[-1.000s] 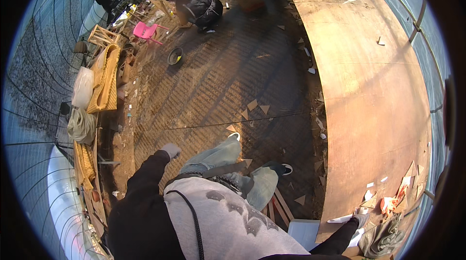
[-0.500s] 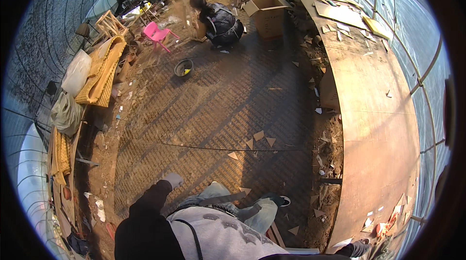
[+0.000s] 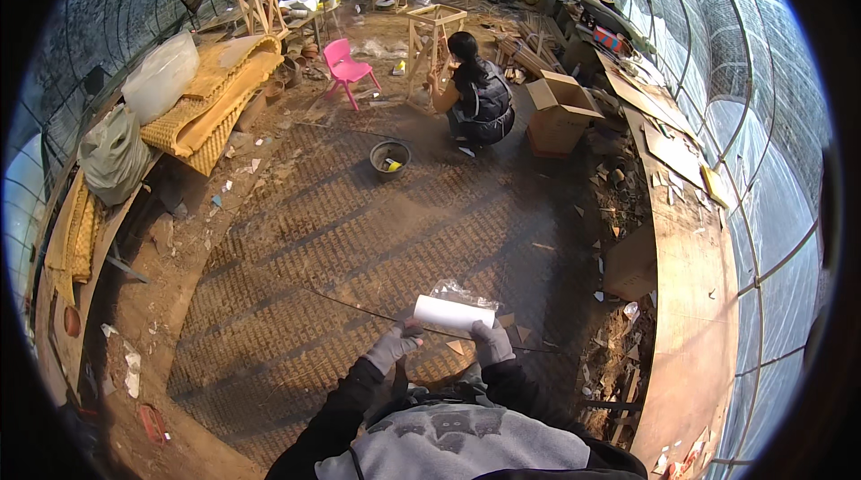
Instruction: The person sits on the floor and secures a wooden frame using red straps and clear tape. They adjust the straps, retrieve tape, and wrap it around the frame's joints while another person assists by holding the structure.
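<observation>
White roll (image 3: 453, 312): held up ahead of the body over the dark patterned floor (image 3: 296, 337), at 6 o'clock from view centre; lies nearly level, right end slightly lower.
Clear film (image 3: 462, 290): crumpled, along the roll's 12 o'clock side; loose or attached, can't tell.
Right hand (image 3: 492, 343): grey glove, gripping the roll's right end.
Left hand (image 3: 393, 347): grey glove, fingers bent by the roll's left end; gripping or only near, can't tell.
Step in hand: looks like handling the roll and its film, my read.
Next move calls for: likely a firm hold at both ends, film kept clear of the fingers.
Dark basin (image 3: 380, 154): 11 o'clock from roll; yellow-and-white item (image 3: 393, 164) inside.
Cardboard box (image 3: 549, 132): 1 o'clock, flaps open; contents not visible.
Pale bags (image 3: 161, 77): 10 o'clock, bulky; contents can't tell.
</observation>
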